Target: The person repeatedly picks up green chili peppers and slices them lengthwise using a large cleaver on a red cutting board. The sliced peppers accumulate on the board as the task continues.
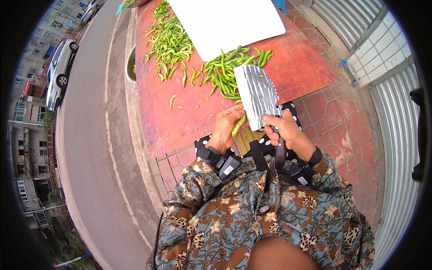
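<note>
A green chili pepper (238, 126) is pinched between the thumb and fingers of my left hand (225, 125), just off the near edge of the red table. My right hand (287, 129) grips a cleaver (257, 96) by its dark handle, thumb laid on the blade. The broad blade points away from me, its bright edge beside the pepper; I cannot tell whether they touch. Whole green peppers (222, 79) lie in a heap just beyond the blade. Farther off on the left, a larger pile of green peppers (175, 42) spreads over the table; some look slit.
A white board (233, 25) rests on the red table (179, 125), peppers against its near corner. Beside the table's left edge stands a metal basin (130, 65). A road with a parked white car (60, 74) runs left; corrugated shutters (398, 145) stand right of the paving.
</note>
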Tool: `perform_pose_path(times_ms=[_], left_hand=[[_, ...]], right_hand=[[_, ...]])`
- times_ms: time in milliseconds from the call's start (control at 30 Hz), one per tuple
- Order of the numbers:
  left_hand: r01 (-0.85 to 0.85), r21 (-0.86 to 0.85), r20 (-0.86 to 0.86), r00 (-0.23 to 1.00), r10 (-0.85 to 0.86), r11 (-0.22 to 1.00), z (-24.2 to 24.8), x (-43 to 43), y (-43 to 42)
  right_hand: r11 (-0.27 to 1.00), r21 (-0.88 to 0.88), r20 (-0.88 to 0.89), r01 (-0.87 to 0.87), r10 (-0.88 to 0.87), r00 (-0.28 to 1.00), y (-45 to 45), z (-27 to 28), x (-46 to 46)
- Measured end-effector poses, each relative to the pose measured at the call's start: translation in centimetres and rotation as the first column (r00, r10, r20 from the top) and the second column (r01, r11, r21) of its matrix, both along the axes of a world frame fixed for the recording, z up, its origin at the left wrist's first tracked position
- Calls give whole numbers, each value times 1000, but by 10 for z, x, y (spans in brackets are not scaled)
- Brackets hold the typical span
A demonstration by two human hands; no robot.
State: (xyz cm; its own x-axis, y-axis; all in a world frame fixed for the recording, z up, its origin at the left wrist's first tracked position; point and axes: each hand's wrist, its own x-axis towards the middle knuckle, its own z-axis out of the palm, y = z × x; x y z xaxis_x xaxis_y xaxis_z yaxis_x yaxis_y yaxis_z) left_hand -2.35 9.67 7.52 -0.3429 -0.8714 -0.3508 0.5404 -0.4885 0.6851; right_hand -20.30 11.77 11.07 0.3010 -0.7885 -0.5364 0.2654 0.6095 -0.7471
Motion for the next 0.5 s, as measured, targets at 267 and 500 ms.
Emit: perform_pose_path(times_ms=[267,500], left_hand=[[-92,220,2,996,94,971,-35,11,5],[-450,440,390,875,286,777,-95,94,-14]], right_hand=[[998,56,6,16,-16,1000,4,-13,2],[989,87,-17,121,-120,993,11,-24,-15]])
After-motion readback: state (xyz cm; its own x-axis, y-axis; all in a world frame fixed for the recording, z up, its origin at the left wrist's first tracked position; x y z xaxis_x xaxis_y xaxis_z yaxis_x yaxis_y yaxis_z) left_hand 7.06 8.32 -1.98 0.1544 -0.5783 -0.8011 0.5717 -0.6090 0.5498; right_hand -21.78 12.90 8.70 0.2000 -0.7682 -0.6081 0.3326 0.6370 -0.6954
